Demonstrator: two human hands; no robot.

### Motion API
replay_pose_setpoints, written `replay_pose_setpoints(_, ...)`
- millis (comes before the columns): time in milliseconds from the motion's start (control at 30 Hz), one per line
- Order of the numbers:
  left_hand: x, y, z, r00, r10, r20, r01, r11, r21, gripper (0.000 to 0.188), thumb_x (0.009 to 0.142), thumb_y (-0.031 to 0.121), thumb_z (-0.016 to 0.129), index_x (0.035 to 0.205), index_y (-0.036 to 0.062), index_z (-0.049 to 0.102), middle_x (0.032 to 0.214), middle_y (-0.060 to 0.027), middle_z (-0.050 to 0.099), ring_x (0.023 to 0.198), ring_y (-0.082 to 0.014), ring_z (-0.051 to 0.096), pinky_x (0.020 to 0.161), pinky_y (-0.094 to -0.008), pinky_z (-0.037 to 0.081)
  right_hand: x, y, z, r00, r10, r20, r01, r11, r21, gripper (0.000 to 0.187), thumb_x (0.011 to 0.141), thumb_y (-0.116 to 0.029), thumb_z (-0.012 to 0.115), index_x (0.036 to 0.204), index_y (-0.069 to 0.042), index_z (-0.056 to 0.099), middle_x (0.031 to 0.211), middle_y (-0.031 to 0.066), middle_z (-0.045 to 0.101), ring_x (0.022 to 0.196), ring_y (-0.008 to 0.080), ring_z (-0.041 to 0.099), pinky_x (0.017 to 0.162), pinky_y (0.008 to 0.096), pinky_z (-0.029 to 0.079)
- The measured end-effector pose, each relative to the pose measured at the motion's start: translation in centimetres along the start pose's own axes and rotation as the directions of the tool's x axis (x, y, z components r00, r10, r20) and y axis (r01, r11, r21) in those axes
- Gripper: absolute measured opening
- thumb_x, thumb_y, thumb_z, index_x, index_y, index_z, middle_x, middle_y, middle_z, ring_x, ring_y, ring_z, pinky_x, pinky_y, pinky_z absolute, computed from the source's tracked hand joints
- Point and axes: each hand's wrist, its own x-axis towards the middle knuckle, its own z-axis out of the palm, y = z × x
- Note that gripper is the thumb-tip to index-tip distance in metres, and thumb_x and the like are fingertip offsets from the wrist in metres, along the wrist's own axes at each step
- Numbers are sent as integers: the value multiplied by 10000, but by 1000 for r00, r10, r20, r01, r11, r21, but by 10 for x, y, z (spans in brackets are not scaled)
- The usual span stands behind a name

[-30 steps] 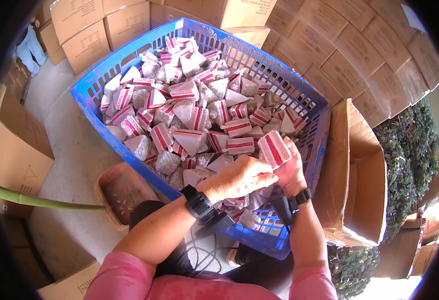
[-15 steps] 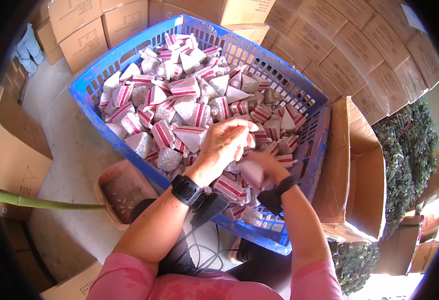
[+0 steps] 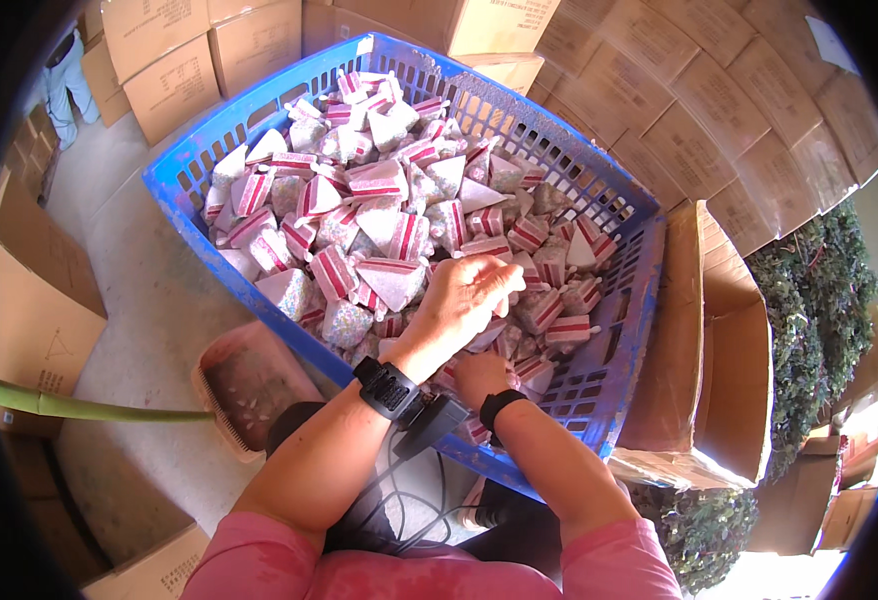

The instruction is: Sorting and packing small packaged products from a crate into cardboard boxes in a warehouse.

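Note:
A large blue plastic basket holds a heap of cake-slice ornaments, white glittery wedges with pink-red stripes. My left hand hovers above the near-middle part of the heap, its fingers curled together. Whatever those fingers hold, if anything, is hidden beneath them. Lower down, close to the basket's near wall, my right hand is down among the ornaments with bent fingers. Its fingertips are partly covered, so I cannot see what they grip. A black watch-like band is on each wrist.
An open cardboard box stands against the basket's right side, with green artificial foliage beyond. Stacked cartons line the back. A pink dustpan with a green handle lies at the left. A black device with cables sits near my left wrist.
My right hand has moved left and down into the heap near the basket's front wall; the pale wedge blurred beside it earlier is no longer distinguishable. My left hand has shifted slightly right and down.

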Motion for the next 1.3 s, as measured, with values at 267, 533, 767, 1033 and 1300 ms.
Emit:
replay_pose_setpoints(267, -4, 7, -1, 999, -37, -23, 39, 994, 98, 165, 823, 149, 530, 785, 1, 593, 576, -8, 532, 531, -42, 466, 478, -201, 367, -13, 30, -8, 993, -89, -81, 102, 981, 168, 217, 719, -159, 532, 886, -59, 627, 816, 124, 632, 783, 270, 617, 669, 390, 487)
replay_pose_setpoints(533, -3, -2, 10, 993, 117, -4, -114, 976, 185, 135, 835, 130, 527, 847, 13, 593, 586, 18, 521, 517, -25, 441, 455, -186, 352, 14, 0, 12, 973, -80, -215, 134, 959, 249, 421, 579, -287, 703, 954, -120, 611, 929, 84, 603, 794, 236, 610, 540, 485, 491)
replay_pose_setpoints(767, 2, -10, 8, 986, 164, 18, -161, 937, 310, 157, 837, 135, 532, 820, -9, 591, 602, -19, 557, 557, -50, 500, 506, -204, 398, 21, -7, 22, 985, -50, -167, 119, 892, 436, 389, 676, -294, 599, 1017, -107, 581, 991, 114, 592, 818, 276, 607, 491, 561, 441)
replay_pose_setpoints(1033, 7, -19, -5, 976, 194, -95, -147, 920, 364, 201, 869, 174, 499, 835, -15, 557, 610, -9, 520, 563, -53, 481, 526, -213, 396, -39, 87, -83, 985, 132, -109, 29, 498, 866, 517, 683, -366, 647, 966, 48, 521, 836, 162, 616, 756, 218, 592, 681, 334, 463)
replay_pose_setpoints(1300, -10, -7, 15, 926, -243, 290, 270, 961, -54, 356, 853, 406, 492, 822, 64, 585, 563, 22, 498, 422, -24, 389, 376, -167, 269, -97, 112, -99, 935, 204, -292, 321, -835, 446, 465, 839, -395, 502, 1166, -70, 435, 1012, 73, 557, 856, 188, 570, 733, 325, 483)
